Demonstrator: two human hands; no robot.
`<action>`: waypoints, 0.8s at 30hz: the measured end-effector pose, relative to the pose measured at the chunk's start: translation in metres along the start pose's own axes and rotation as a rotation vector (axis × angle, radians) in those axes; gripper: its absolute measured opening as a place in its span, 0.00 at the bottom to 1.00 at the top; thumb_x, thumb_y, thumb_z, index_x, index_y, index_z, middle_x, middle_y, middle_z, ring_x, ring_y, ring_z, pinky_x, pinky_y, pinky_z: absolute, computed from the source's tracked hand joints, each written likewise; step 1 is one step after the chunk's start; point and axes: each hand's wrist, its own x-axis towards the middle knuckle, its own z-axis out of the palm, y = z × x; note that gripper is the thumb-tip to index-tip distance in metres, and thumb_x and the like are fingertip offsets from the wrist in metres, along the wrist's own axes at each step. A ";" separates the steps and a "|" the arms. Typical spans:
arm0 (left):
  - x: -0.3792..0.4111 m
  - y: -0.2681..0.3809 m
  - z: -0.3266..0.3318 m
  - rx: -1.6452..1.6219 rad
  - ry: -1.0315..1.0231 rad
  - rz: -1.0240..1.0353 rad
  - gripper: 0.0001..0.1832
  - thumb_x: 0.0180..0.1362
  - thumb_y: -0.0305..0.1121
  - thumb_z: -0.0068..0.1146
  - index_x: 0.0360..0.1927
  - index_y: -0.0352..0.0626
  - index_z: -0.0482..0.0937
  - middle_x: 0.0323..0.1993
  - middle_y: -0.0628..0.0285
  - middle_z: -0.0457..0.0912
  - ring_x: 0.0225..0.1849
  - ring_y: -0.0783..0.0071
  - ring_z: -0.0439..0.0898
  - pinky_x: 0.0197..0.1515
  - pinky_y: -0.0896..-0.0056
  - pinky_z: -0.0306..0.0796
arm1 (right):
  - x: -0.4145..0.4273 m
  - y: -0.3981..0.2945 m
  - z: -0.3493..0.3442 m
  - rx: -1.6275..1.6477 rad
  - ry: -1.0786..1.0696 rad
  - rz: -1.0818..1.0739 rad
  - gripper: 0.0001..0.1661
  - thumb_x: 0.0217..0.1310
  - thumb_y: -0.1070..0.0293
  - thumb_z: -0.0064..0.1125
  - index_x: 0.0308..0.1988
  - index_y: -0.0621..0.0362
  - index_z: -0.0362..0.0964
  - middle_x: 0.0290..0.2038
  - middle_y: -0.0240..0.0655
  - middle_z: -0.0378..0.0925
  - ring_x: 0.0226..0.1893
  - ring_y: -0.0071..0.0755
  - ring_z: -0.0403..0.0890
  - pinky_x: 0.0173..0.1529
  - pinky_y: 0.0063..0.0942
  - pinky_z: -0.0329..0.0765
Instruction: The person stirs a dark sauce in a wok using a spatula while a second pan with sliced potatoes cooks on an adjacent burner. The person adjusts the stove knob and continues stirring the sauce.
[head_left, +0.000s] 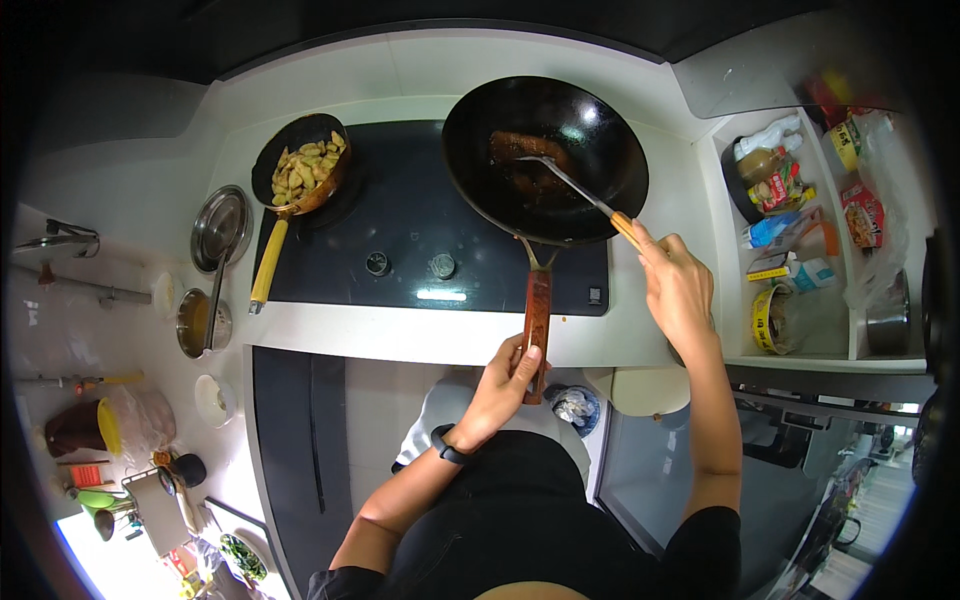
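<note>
My left hand (508, 381) grips the brown wooden handle (537, 315) of a large black wok (480, 172), which stands over the right side of the cooktop. In my right hand (670, 281) is a spatula (589, 196) with a light wooden handle and a metal shaft. Its metal head reaches into the wok and touches or lies beside a browned piece of food (529, 144); what the food is, I cannot tell. Dark, glossy liquid or oil coats the wok's bottom around it.
A smaller pan (341, 169) of browned chunks sits on the left of the black glass cooktop (397, 202), its yellow handle (268, 266) towards me. Further left are a metal lid (217, 217), a metal pot (193, 322) holding a ladle, and a white bowl (215, 401). Packaged goods fill shelves (817, 330) at right.
</note>
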 end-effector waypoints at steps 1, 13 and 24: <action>0.002 -0.006 -0.007 0.027 0.033 0.044 0.27 0.75 0.48 0.49 0.64 0.35 0.70 0.41 0.62 0.81 0.38 0.80 0.78 0.37 0.75 0.74 | -0.003 0.000 0.001 0.024 0.022 0.012 0.34 0.57 0.80 0.62 0.64 0.48 0.75 0.32 0.39 0.73 0.29 0.46 0.81 0.35 0.42 0.78; 0.078 -0.030 -0.113 0.868 0.567 0.463 0.19 0.62 0.34 0.68 0.54 0.36 0.80 0.42 0.57 0.82 0.39 0.71 0.81 0.41 0.73 0.75 | -0.028 -0.017 0.041 -0.138 0.113 0.113 0.34 0.56 0.77 0.61 0.63 0.49 0.74 0.36 0.36 0.71 0.32 0.39 0.82 0.32 0.35 0.81; 0.140 -0.029 -0.145 1.457 0.539 0.400 0.28 0.59 0.42 0.70 0.61 0.43 0.78 0.54 0.49 0.77 0.56 0.48 0.77 0.58 0.54 0.72 | -0.084 -0.038 0.050 0.572 0.512 0.537 0.31 0.58 0.67 0.71 0.60 0.60 0.74 0.52 0.43 0.74 0.47 0.42 0.78 0.43 0.34 0.79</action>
